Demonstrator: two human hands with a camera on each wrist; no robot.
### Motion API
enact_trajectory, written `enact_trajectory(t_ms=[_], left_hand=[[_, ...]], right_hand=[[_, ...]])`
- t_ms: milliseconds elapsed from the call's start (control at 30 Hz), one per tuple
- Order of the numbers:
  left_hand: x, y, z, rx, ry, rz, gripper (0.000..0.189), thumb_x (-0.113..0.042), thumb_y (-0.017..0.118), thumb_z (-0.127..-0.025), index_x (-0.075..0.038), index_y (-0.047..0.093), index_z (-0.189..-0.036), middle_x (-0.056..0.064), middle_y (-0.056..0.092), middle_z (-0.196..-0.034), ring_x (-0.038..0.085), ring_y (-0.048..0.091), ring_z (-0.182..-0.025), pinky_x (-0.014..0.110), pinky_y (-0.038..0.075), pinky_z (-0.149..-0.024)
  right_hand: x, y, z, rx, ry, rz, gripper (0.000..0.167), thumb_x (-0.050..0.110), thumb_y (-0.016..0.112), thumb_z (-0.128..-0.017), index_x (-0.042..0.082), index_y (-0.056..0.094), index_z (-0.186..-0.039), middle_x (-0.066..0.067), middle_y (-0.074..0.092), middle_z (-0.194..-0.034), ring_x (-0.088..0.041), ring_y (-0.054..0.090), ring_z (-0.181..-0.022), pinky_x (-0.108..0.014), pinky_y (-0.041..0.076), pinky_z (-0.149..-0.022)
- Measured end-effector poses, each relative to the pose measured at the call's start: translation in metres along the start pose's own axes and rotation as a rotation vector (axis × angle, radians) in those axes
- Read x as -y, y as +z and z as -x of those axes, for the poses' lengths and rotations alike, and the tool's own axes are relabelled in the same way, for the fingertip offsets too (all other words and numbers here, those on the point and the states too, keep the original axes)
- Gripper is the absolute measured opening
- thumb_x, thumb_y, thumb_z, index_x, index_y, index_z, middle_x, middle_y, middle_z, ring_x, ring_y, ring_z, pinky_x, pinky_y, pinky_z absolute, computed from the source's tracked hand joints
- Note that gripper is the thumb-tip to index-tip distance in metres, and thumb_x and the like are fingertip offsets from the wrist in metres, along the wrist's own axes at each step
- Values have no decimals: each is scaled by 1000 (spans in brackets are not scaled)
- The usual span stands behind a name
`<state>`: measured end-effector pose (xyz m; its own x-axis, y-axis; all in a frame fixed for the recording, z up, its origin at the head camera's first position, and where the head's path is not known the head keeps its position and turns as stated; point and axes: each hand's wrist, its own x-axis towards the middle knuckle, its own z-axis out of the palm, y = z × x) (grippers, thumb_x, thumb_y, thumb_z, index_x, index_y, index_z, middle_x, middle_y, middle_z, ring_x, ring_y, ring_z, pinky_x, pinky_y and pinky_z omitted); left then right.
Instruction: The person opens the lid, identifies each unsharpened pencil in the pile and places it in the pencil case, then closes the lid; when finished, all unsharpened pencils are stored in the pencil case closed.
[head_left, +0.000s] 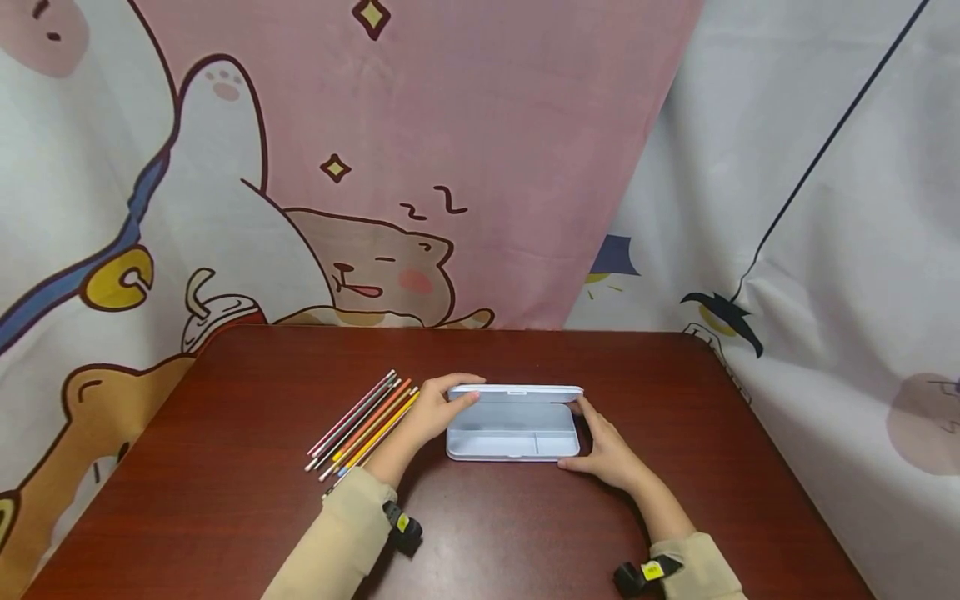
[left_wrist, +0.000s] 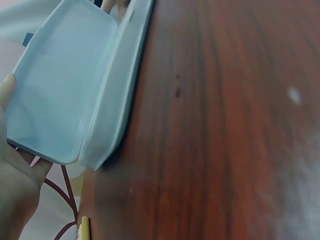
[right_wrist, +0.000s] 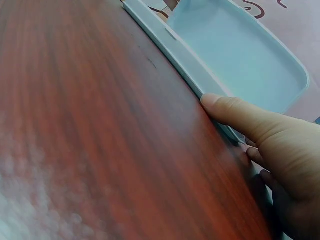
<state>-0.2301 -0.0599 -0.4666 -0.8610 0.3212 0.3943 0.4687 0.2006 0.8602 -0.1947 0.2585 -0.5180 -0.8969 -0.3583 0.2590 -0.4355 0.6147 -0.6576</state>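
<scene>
A pale blue-white pencil case (head_left: 491, 444) sits on the table with its lid raised. Its base has a long slot and a smaller compartment along the front. My left hand (head_left: 431, 412) holds the lid (left_wrist: 60, 85) at its left end, thumb on the inner side and fingers behind. At the other end, my right hand (head_left: 609, 454) grips the base, its thumb (right_wrist: 227, 107) against the front wall and the other fingers round the right end. Several pencils (head_left: 363, 427) lie in a slanted bunch left of the case, partly behind the left forearm.
The dark red-brown wooden table (head_left: 487, 533) spreads around the case. Behind it hangs a cartoon-printed cloth (head_left: 525, 183), close to the table's back edge. Black cameras are strapped to both wrists, over beige sleeves (head_left: 326, 542).
</scene>
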Motion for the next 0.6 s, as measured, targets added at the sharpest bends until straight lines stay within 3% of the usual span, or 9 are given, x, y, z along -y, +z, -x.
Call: enact_trajectory(t_ms=[200, 600], left_hand=[[-27, -5, -3, -57, -18, 40, 21, 2, 65, -88, 9, 67, -108, 19, 67, -109, 26, 60, -103, 48, 47, -88], [-22, -7, -21, -115, -55, 78, 23, -2, 65, -90, 9, 66, -110, 21, 66, -111, 32, 57, -111, 44, 42, -97]], right_hand=[[-2, 1, 2, 7, -11, -14, 120, 33, 89, -65, 6, 12, -153, -17, 49, -136, -36, 40, -126, -57, 28, -100], [-2, 1, 1, 4, 1, -19, 121, 31, 90, -64, 14, 11, -154, -14, 48, -137, -34, 39, -126, -58, 26, -99]])
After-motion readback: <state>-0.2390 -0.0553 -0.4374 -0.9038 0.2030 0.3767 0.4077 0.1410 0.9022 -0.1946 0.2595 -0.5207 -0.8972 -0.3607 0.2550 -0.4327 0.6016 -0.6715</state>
